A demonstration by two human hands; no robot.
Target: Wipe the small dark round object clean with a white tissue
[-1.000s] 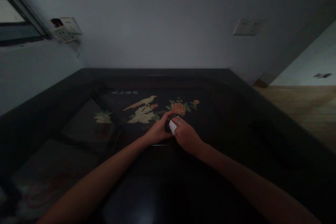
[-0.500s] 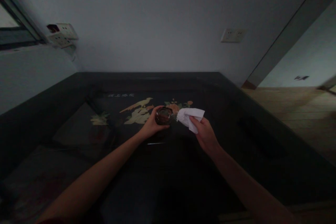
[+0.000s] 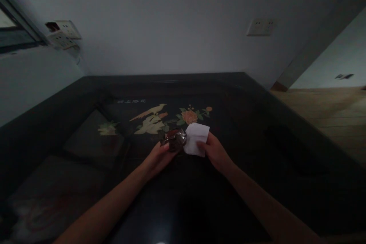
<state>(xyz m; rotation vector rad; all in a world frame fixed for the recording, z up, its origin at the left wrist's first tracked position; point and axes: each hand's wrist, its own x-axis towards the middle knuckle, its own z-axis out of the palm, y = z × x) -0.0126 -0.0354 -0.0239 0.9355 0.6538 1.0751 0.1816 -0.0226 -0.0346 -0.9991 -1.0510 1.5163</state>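
A dark, see-through glass cup (image 3: 175, 140) lies tilted in my left hand (image 3: 161, 157), whose fingers and thumb grip it from the left and below. Pinched in my right hand (image 3: 216, 151) is a folded white tissue (image 3: 196, 139), close against the right side of the cup; whether the two touch is hard to tell. Both hands are over the glossy black tabletop (image 3: 160, 187), just in front of its bird and flower picture (image 3: 150, 116). The fingers under the cup are partly hidden.
The table's far edge meets a pale wall (image 3: 160, 23). On it are a double socket (image 3: 260, 27) at right and a socket cluster (image 3: 64, 34) at left. A long dark object (image 3: 291, 152), blurred in shadow, appears on the right. Wooden floor (image 3: 320, 106) shows beyond the table.
My left hand has drawn nearer and tipped the cup onto its side. My right hand has brought the tissue left, up beside the cup. The view has shifted slightly.
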